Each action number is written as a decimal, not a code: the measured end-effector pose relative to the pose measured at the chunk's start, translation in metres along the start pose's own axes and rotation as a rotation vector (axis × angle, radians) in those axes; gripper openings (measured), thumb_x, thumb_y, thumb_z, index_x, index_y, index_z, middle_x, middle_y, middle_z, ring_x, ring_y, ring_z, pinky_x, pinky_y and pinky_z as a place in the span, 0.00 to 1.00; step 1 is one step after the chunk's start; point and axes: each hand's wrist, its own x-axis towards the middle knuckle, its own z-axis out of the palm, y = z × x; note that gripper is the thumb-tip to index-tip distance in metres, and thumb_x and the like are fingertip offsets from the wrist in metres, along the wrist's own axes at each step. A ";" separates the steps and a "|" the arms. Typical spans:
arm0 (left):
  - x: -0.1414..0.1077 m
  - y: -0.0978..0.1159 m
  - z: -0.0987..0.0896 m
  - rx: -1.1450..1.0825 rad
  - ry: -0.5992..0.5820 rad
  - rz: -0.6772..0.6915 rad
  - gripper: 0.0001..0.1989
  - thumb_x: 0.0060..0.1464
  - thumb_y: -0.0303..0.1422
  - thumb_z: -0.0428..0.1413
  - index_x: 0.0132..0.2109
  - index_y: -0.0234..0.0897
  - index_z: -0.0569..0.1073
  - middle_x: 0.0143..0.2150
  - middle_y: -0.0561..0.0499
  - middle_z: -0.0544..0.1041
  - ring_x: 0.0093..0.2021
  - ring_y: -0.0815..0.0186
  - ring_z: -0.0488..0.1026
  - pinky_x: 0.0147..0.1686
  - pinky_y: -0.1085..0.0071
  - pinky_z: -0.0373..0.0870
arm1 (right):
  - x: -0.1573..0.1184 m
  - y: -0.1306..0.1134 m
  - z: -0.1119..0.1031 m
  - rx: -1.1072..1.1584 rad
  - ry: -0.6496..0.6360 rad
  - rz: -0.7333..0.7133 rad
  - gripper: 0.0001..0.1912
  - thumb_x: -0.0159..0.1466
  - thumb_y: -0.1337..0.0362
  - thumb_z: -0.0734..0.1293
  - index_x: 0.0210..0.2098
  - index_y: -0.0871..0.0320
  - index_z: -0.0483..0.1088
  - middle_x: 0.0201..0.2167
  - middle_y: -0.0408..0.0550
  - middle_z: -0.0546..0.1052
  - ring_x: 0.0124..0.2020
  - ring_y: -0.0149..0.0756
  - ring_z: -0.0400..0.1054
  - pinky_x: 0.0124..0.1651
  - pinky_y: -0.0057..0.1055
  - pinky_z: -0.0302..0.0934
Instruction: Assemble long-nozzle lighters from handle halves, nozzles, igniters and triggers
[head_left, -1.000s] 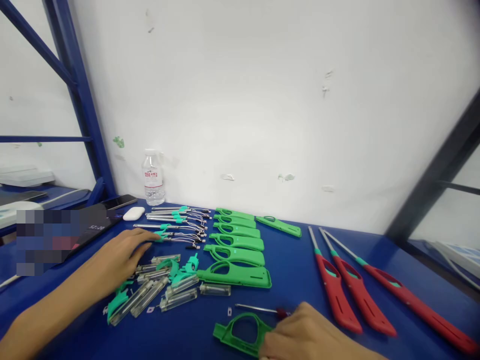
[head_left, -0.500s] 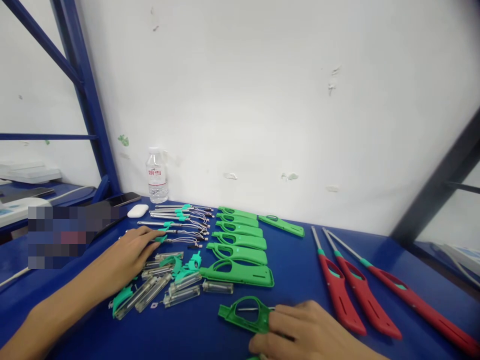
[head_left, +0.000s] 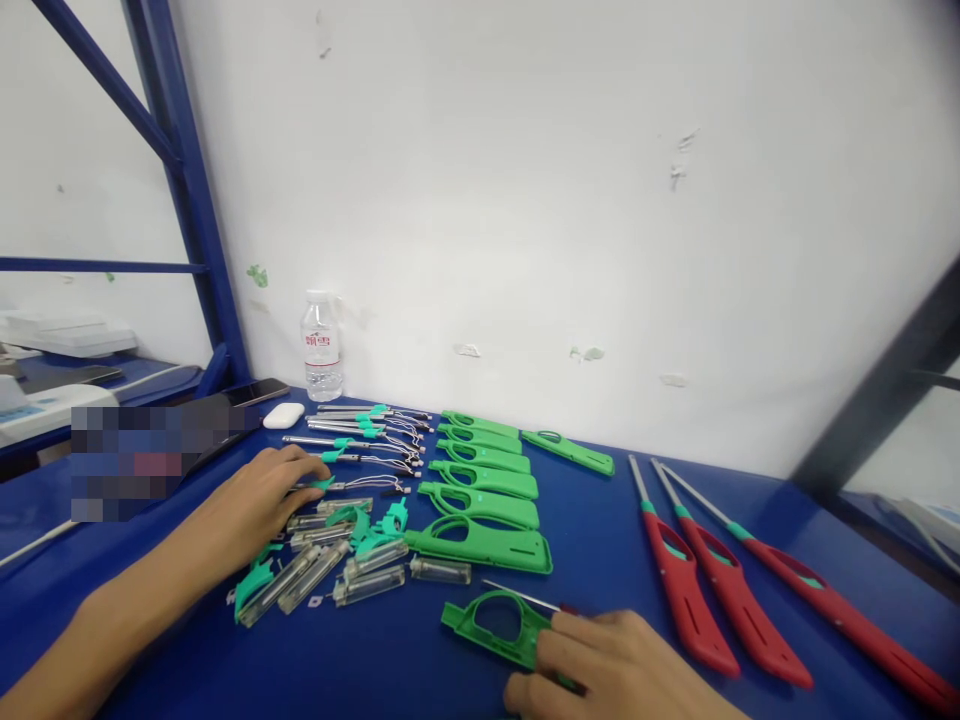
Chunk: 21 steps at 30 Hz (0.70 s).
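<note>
- While the left hand [head_left: 259,505] reaches to the left of the row of green casings [head_left: 484,495], its thumb and fingers are slightly parted around the teal piece on the nearest metal rod [head_left: 356,487]; whether they pinch it, I cannot tell.
- On the near side of the row, the right hand [head_left: 600,665] is mostly closed, fingers curled over one end of the loose green casing [head_left: 491,630]; the grip beneath is hidden.
- Between the row and the right hand, a thin shaft [head_left: 521,594] with a dark red end lies just beyond the loose casing.
- Left of the row, the other wired rods [head_left: 337,443] lie side by side on the blue tabletop [head_left: 360,670].
- Clear tubes [head_left: 315,578] and teal parts [head_left: 367,525] are jumbled at its near left.
- Well right of it lie three red lighters [head_left: 690,600].
- Beyond it, to the left, a bottle [head_left: 322,350] stands upright.
</note>
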 end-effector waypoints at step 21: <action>0.010 0.084 -0.066 -0.209 0.304 0.012 0.36 0.77 0.69 0.47 0.62 0.52 0.87 0.54 0.46 0.89 0.53 0.46 0.87 0.52 0.58 0.82 | -0.005 0.003 -0.003 0.066 -0.032 0.038 0.19 0.93 0.54 0.54 0.57 0.48 0.75 0.43 0.39 0.84 0.39 0.35 0.78 0.34 0.35 0.61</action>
